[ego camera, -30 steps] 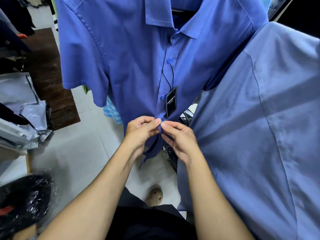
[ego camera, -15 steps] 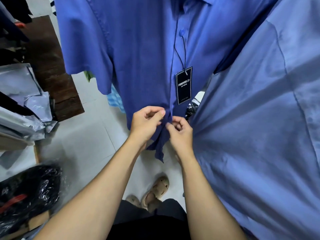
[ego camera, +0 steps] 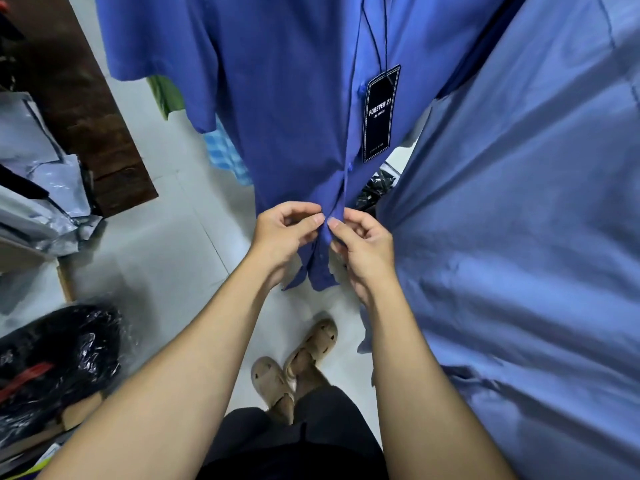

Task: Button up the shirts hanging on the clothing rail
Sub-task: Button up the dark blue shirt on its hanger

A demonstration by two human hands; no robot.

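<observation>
a: what's closest to the camera?

b: two bare forearms reaching forward, and under them dark trousers and a pair of tan sandals point(ego camera: 298, 368) on the pale floor point(ego camera: 156, 265).

a: and the hands?

b: the left hand point(ego camera: 280, 233) has its fingers curled, thumb and forefinger pinching the left edge of the front placket of the dark blue shirt point(ego camera: 277, 98), near the hem. the right hand point(ego camera: 363, 244) is curled the same way and pinches the opposite edge, so the thumbs nearly meet across the fabric.

a: is there a button between them?

b: i can't tell; the fingers cover that spot. higher up the placket two blue buttons point(ego camera: 350, 165) show, done up.

a: where does the shirt hang?

b: straight ahead, its top running out of frame. a black hang tag point(ego camera: 380, 112) on a thin cord lies against its front.

a: anything around it?

b: a lighter blue shirt point(ego camera: 519, 237) fills the right side, just beside the dark one. on the left lie a black plastic bag point(ego camera: 59, 358) and grey plastic packages point(ego camera: 38, 188), with a dark wooden board point(ego camera: 86, 116) further back.
</observation>
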